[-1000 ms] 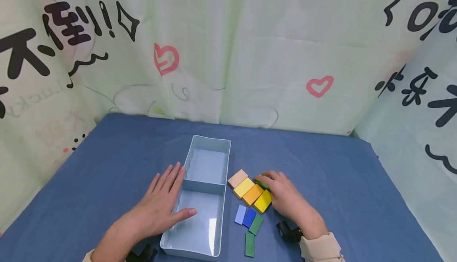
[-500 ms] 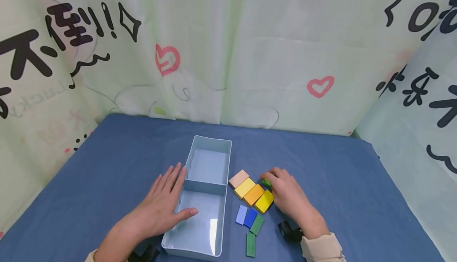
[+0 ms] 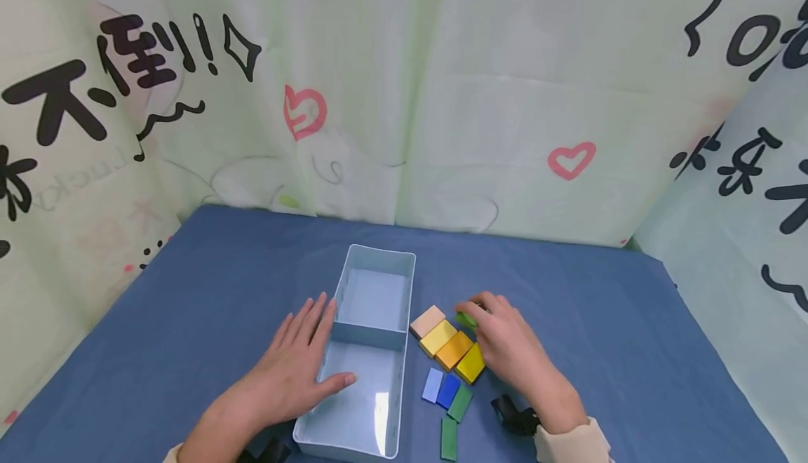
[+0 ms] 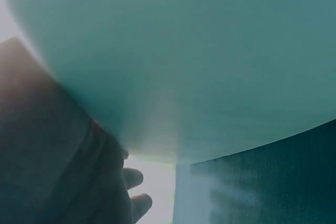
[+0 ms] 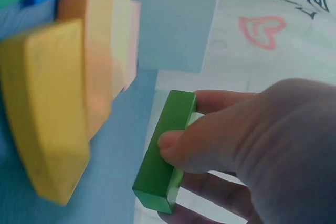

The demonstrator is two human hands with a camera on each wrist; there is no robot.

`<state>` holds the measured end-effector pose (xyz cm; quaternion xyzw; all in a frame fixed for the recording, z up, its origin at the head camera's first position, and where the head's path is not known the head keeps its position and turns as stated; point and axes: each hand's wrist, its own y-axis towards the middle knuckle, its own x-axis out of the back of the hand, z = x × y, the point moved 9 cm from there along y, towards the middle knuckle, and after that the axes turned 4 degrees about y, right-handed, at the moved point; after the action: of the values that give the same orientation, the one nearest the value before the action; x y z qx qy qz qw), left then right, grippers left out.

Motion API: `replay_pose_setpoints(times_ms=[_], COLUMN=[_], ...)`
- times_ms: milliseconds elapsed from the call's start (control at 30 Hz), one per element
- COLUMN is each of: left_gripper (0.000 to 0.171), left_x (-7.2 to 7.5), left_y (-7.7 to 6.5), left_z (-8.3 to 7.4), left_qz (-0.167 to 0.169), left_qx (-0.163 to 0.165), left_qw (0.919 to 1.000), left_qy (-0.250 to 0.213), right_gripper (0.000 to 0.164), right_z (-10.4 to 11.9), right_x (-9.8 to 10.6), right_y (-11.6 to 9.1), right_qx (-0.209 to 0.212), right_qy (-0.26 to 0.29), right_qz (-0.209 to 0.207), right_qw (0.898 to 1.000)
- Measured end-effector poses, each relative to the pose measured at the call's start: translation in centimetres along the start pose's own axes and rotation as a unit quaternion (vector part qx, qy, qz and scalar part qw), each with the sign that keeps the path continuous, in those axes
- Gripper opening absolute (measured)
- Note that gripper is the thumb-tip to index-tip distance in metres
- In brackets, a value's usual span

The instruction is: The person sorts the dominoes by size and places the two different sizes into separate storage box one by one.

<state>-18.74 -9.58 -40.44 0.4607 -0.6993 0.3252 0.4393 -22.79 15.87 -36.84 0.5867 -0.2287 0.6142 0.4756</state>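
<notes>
My right hand pinches a green block between thumb and fingers. In the head view this block shows just beyond a slanting row of peach, pale yellow, orange and yellow blocks. My left hand lies with straight fingers along the left rim of a light blue two-compartment box, its thumb reaching over the nearer compartment. A large blurred teal surface fills most of the left wrist view, with part of the left hand at lower left.
Nearer me lie a light blue block, a blue block and two dark green blocks, one angled and one lengthwise. Blue cloth covers the table. A printed curtain stands behind it.
My right hand has drawn the green block slightly away from the row, and the block now shows a lighter face. The left hand stays at the box; the head view has shifted slightly.
</notes>
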Motion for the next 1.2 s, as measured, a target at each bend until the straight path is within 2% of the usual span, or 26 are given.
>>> replay_pose_setpoints(times_ms=[233,533,933,1200], left_gripper=[0.098,0.099,0.098,0.098], left_x=[-0.2,-0.4,-0.5,-0.2], left_y=[0.0,0.2,0.0,0.0], left_z=[-0.2,-0.1,0.6,0.5], left_qz=[-0.001,0.009,0.022,0.016], left_qx=[-0.005,0.001,0.018,0.014], left_qw=[1.0,0.9998,0.9993,0.9996], left_qy=[-0.002,-0.017,-0.025,-0.019], right_gripper=[0.044,0.038,0.033,0.036], right_z=[1.1,1.9,4.6,6.4], right_x=[0.7,1.7,2.7,2.9], right_y=[0.8,1.7,3.7,5.0], right_qx=[0.027,0.037,0.082,0.117], right_qy=[0.008,0.022,0.024,0.025], right_qz=[-0.004,-0.003,-0.009,-0.009], right_qw=[1.0,0.999,0.996,0.993])
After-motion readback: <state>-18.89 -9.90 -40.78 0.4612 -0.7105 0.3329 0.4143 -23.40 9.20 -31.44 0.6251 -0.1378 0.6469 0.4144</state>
